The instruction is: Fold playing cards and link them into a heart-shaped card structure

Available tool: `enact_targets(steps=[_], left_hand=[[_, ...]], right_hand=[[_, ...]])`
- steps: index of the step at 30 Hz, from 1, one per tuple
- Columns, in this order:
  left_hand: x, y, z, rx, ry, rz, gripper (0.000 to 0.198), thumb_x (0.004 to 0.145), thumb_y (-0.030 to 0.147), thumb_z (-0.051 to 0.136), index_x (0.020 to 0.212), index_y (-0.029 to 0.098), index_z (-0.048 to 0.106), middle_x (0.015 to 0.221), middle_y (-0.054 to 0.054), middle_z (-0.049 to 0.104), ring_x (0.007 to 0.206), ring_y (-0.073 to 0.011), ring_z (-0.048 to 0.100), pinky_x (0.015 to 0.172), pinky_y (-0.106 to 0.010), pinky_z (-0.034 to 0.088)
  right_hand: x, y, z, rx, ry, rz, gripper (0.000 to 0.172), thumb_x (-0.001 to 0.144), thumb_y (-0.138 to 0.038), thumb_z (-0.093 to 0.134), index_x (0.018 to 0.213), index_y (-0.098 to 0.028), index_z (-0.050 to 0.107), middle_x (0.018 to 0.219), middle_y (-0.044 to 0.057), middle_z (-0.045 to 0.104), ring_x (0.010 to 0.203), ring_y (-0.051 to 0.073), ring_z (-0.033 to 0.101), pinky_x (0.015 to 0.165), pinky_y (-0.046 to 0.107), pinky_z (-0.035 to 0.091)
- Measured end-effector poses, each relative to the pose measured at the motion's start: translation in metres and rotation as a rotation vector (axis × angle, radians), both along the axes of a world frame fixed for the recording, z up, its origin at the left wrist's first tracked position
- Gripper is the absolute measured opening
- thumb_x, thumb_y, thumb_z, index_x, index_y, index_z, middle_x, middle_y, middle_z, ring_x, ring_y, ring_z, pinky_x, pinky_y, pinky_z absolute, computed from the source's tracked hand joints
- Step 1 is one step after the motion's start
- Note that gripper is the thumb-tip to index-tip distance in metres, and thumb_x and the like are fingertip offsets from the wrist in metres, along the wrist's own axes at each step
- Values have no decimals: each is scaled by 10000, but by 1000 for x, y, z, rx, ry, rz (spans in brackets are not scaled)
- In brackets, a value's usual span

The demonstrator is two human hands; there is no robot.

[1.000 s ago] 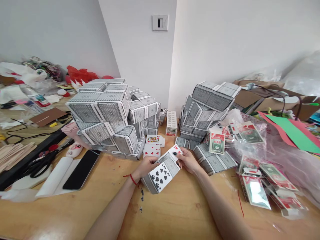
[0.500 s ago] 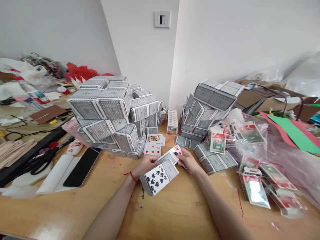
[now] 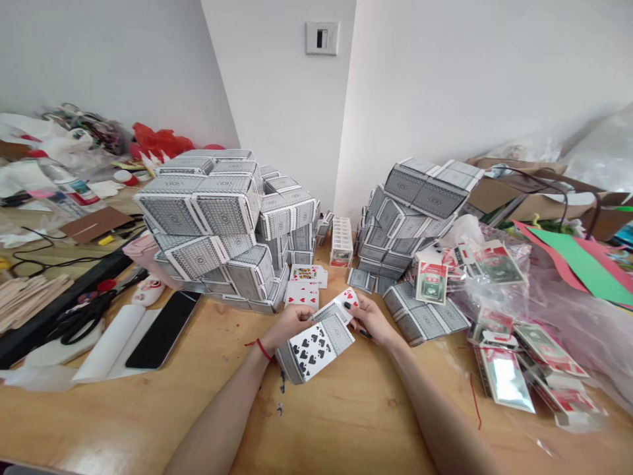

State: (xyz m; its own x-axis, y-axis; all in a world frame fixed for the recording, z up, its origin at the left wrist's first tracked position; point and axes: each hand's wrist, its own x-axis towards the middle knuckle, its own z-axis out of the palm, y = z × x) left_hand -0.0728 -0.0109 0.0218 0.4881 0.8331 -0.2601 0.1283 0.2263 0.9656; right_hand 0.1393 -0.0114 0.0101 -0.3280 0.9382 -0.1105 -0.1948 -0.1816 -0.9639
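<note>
In front of me, my left hand [image 3: 291, 328] grips a folded block of playing cards [image 3: 312, 353]. One face of it shows black spades, and the other parts show the grey patterned backs. My right hand [image 3: 372, 319] pinches a hearts card [image 3: 349, 299] at the block's upper right end, thumb on its face. This card meets the block, but how the two are joined is not clear. Just beyond my left hand, loose cards [image 3: 301, 294] lie face up on the table.
Stacks of card blocks stand at left [image 3: 222, 204] and right [image 3: 420, 198], with a clear-wrapped pack [image 3: 341, 244] between them. A black phone [image 3: 163, 330] and scissors [image 3: 84, 316] lie on the left. Opened card boxes [image 3: 504, 376] and plastic wrap are on the right.
The block in my left hand has tilted slightly, and its lower end has risen a little. Both hands keep almost the same places and grips.
</note>
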Motion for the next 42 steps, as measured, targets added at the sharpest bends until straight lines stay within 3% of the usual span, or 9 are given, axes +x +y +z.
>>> enact_targets(steps=[12, 20, 29, 36, 42], left_hand=[[-1, -2, -1, 2, 91, -10, 213, 634, 308, 610, 622, 96, 588, 543, 16, 516, 484, -82, 421, 437, -192, 258], [2, 0, 3, 19, 123, -35, 254, 634, 351, 611, 597, 106, 556, 530, 23, 493, 483, -82, 410, 437, -195, 254], [2, -3, 9, 97, 120, -65, 400, 625, 484, 606, 532, 137, 429, 515, 44, 422, 473, -64, 353, 428, -187, 213], [3, -3, 10, 104, 149, -91, 405, 614, 500, 609, 546, 136, 447, 530, 38, 429, 492, -71, 365, 431, -186, 219], [3, -3, 11, 95, 158, -96, 403, 613, 509, 605, 563, 129, 480, 536, 30, 465, 489, -76, 388, 432, -190, 229]], right_hand=[[1, -1, 3, 37, -60, 45, 304, 729, -442, 565, 816, -174, 452, 395, -94, 425, 285, 31, 254, 281, 163, 153], [1, -2, -1, 51, -115, -24, 320, 712, -463, 569, 782, -175, 450, 411, -86, 435, 302, 41, 297, 310, 170, 165], [6, 2, 3, 24, -47, -109, 287, 682, -420, 605, 770, -179, 479, 401, -86, 410, 305, 41, 276, 313, 183, 141], [6, 3, 6, -59, 75, -51, 254, 643, -336, 650, 742, -170, 485, 448, -85, 410, 331, 22, 243, 326, 174, 114], [4, 1, 6, -11, 25, -67, 275, 652, -377, 644, 753, -172, 489, 471, -83, 408, 342, 26, 261, 333, 175, 135]])
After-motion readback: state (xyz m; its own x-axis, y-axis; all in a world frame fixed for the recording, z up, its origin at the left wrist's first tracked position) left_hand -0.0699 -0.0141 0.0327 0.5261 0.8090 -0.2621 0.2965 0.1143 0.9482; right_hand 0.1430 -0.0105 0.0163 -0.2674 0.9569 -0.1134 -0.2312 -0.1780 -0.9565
